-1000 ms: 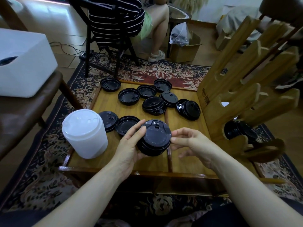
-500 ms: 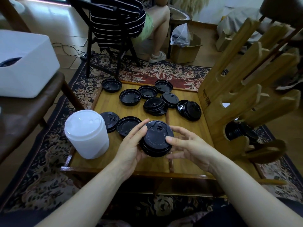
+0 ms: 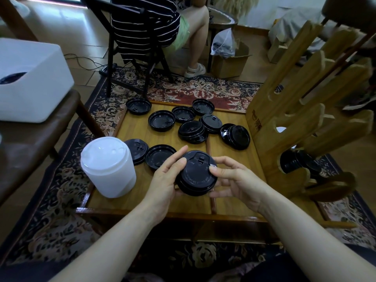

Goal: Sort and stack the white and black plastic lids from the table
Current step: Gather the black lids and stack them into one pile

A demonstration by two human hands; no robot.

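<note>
- The left hand (image 3: 164, 180) cups a small stack of black lids (image 3: 196, 174) from the side, thumb and fingers curled round its rim; the stack is held just above the near middle of the wooden table (image 3: 230, 202).
- The right hand (image 3: 236, 180) pinches the stack's right edge, thumb tip on the top lid, the other fingers curled loosely apart below.
- The top lid looks slightly off-centre on the ones under it; if it is pressed down while skewed, it may wedge crooked rather than nest, or pop off sideways.
- A one-sided squeeze could fan the stack and let the lower lids drop onto the table.
- Loose black lids (image 3: 161, 121) lie scattered on the far half, some upside down; added unturned, these likely will not nest.
- One upturned lid (image 3: 159, 157) lies just beyond the left fingers and could be knocked when the stack is set down.
- The tall white lid stack (image 3: 107, 165) stands near the left forearm; a careless sweep of that arm may topple it.
- The wooden rack (image 3: 289, 127) on the right crowds any reach towards the lids beside it.
</note>
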